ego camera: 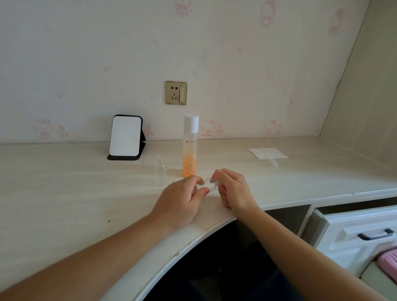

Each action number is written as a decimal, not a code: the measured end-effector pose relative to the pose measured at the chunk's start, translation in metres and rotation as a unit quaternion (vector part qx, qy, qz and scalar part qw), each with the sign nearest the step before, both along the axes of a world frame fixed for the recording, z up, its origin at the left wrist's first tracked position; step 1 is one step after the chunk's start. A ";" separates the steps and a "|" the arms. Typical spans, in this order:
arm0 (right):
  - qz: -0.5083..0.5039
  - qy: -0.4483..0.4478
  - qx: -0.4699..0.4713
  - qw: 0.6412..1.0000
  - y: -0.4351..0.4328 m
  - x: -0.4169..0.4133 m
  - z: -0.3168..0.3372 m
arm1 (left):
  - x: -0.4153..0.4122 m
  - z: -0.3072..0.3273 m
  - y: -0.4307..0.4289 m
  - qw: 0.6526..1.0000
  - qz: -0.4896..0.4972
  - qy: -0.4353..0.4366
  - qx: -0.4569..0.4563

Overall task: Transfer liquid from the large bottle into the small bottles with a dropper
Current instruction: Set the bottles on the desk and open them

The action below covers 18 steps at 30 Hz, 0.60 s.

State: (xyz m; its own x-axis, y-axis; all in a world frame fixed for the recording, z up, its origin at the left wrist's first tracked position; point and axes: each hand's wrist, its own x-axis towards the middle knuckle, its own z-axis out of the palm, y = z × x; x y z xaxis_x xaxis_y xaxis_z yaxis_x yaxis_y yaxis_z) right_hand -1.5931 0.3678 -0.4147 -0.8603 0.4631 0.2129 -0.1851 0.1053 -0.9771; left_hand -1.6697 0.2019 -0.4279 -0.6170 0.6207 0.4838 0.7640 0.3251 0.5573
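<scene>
My left hand [184,195] and right hand [233,190] meet at 12 o'clock, fingers curled, both pinching a small bottle [210,184].

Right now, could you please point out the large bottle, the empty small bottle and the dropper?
large bottle [190,167]: head view, orange lower body.
empty small bottle [160,173]: head view, clear body.
dropper [273,162]: head view, its nearer end.
</scene>
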 end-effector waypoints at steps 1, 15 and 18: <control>0.001 0.004 0.001 1.000 0.000 0.000 0.000 | 0.000 0.000 0.000 1.000 -0.001 0.002 -0.002; 0.011 -0.004 -0.023 1.000 0.003 -0.001 0.000 | 0.002 0.002 0.000 1.000 0.002 -0.013 -0.007; 0.000 -0.002 -0.018 1.000 0.002 -0.001 -0.001 | 0.004 0.002 -0.001 1.000 -0.001 -0.013 -0.010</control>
State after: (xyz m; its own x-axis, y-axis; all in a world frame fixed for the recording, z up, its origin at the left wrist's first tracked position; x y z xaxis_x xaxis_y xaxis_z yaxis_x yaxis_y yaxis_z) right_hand -1.5936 0.3703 -0.4155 -0.8607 0.4712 0.1928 -0.1815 0.0698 -0.9809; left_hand -1.6662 0.2007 -0.4259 -0.6286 0.6312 0.4545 0.7495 0.3355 0.5707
